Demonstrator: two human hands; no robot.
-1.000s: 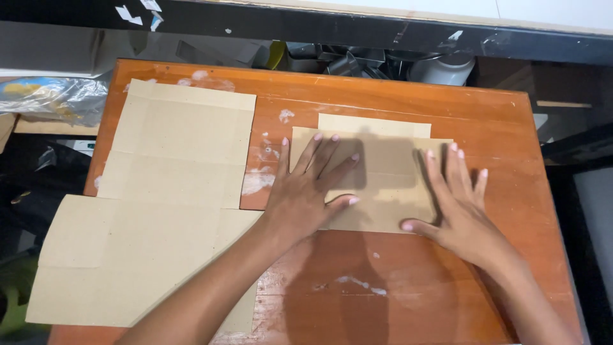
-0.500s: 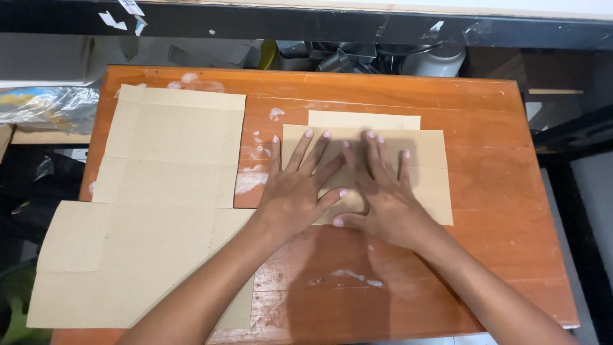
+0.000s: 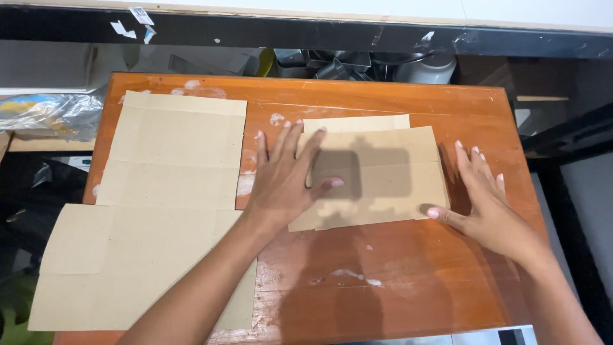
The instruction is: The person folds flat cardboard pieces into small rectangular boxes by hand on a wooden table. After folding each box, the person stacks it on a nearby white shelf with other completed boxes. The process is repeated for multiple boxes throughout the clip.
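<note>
Left hand (image 3: 287, 182) flat, fingers spread, pressing the folded cardboard piece (image 3: 377, 172) at its left edge. Right hand (image 3: 488, 201) open at its right edge, thumb touching. Piece lies mid-table (image 3: 396, 287), right of the flat cardboard sheets (image 3: 159, 217). Risk: uneven pressure may skew the fold.

Left grip (image 3: 285, 182), right grip (image 3: 488, 204): flat, fingers spread.

What I can't see from here

My left grip (image 3: 284, 182) covers the near-left part of the folded cardboard piece (image 3: 383, 172); the large flat cardboard sheet (image 3: 147, 255) and the worktop (image 3: 396, 287) run off the bottom edge, and the metal clutter (image 3: 357, 64) behind is too dark to identify.
</note>
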